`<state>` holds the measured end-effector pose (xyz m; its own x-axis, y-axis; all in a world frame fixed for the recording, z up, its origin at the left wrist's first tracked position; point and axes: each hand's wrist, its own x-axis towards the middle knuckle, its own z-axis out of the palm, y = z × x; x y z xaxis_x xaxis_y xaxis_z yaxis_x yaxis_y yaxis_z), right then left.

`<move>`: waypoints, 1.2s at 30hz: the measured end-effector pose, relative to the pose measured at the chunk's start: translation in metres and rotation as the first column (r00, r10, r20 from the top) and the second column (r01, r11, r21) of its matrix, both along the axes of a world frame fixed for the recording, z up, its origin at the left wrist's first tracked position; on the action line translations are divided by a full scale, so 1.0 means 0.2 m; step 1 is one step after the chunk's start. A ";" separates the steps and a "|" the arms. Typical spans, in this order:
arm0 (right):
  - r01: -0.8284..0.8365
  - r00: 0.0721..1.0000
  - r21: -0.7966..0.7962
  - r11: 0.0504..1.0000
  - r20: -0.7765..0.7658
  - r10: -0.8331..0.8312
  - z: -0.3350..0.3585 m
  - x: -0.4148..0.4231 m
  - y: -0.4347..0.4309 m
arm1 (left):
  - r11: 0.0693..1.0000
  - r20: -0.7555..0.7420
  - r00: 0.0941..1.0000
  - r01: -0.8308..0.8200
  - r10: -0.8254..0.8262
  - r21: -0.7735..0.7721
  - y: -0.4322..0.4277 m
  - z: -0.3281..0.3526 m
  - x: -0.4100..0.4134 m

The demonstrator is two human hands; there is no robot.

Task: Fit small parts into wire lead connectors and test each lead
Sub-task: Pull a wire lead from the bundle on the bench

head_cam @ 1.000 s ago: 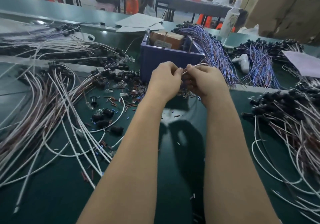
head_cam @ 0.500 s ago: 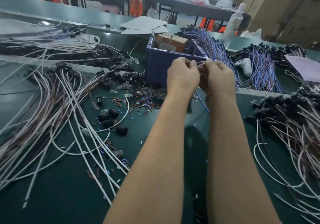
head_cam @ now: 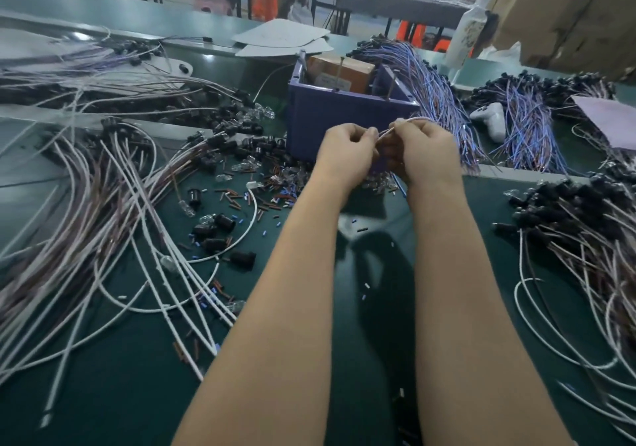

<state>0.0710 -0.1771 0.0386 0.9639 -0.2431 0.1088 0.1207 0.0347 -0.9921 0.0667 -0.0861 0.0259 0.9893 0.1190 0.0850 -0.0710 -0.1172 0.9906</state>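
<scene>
Pinching one thin white wire lead (head_cam: 392, 128) between curled fingers, the left hand (head_cam: 344, 156) and the right hand (head_cam: 428, 153) are close together above the dark green table (head_cam: 137, 394), just in front of the purple plastic box (head_cam: 327, 125). The lead's long axis rises from the left fingertips toward the upper right and bends over the right hand. Its connector end is hidden.
</scene>
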 end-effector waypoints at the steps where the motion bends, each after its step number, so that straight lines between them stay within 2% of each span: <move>1: -0.019 1.000 -0.041 0.999 -0.001 0.019 0.00 0.00 0.01 | 1.000 0.000 1.000 0.008 -0.008 0.017 0.04 0.00 -0.02; 3: -0.067 0.998 -0.089 0.994 -0.018 0.066 0.00 0.00 0.04 | 0.998 0.007 1.000 -0.005 0.005 0.055 0.13 0.01 -0.05; 9: -0.222 0.974 -0.067 0.973 -0.065 0.217 0.01 -0.03 0.08 | 0.987 0.081 0.994 -0.080 0.070 0.139 0.18 0.03 -0.08; 12: -0.226 0.973 0.023 0.974 -0.050 0.227 0.01 -0.03 0.06 | 0.988 0.076 0.996 -0.065 0.054 0.141 0.13 0.02 -0.08; 14: -0.166 0.985 0.066 0.984 -0.042 0.169 0.01 -0.03 0.03 | 0.994 0.054 0.998 -0.018 0.012 0.111 0.11 0.01 -0.09; 17: 0.011 1.000 0.127 0.992 -0.025 -0.008 0.01 -0.01 -0.02 | 0.991 -0.034 0.996 0.086 -0.083 0.099 0.12 -0.01 -0.09; 21: 0.188 0.981 0.376 0.907 -0.018 -0.196 -0.01 -0.01 -0.06 | 0.969 -0.148 0.969 0.214 -0.196 0.123 0.16 -0.03 -0.10; 23: 0.227 0.973 0.423 0.877 -0.051 -0.227 -0.02 -0.01 -0.08 | 0.966 -0.160 0.970 0.206 -0.181 0.157 0.18 -0.04 -0.10; 24: 0.225 0.974 0.377 0.899 -0.070 -0.215 -0.02 -0.01 -0.09 | 0.964 -0.156 0.975 0.189 -0.161 0.188 0.19 -0.04 -0.10; 26: 0.143 0.983 0.078 0.987 -0.125 -0.133 0.00 -0.01 -0.09 | 0.957 -0.125 0.988 0.125 -0.095 0.260 0.20 -0.05 -0.09; 28: -0.077 0.973 -0.199 0.977 -0.231 0.030 0.03 -0.02 -0.06 | 0.957 -0.072 0.997 0.044 -0.024 0.287 0.20 -0.05 -0.08; 30: -0.298 0.926 -0.260 0.919 -0.313 0.212 0.05 -0.05 -0.01 | 0.960 -0.006 1.000 -0.011 0.013 0.281 0.17 -0.04 -0.07; 31: -0.351 0.914 -0.265 0.898 -0.304 0.267 0.05 -0.05 0.02 | 0.960 0.022 0.999 -0.029 0.024 0.278 0.16 -0.04 -0.06; 34: -0.272 0.957 -0.333 0.903 -0.188 0.219 0.02 -0.04 0.04 | 0.964 0.056 0.998 -0.048 0.035 0.263 0.15 -0.03 -0.06; 36: -0.237 0.964 -0.281 0.930 -0.190 0.188 0.01 -0.04 0.03 | 0.969 0.056 0.998 -0.034 0.020 0.245 0.14 -0.03 -0.06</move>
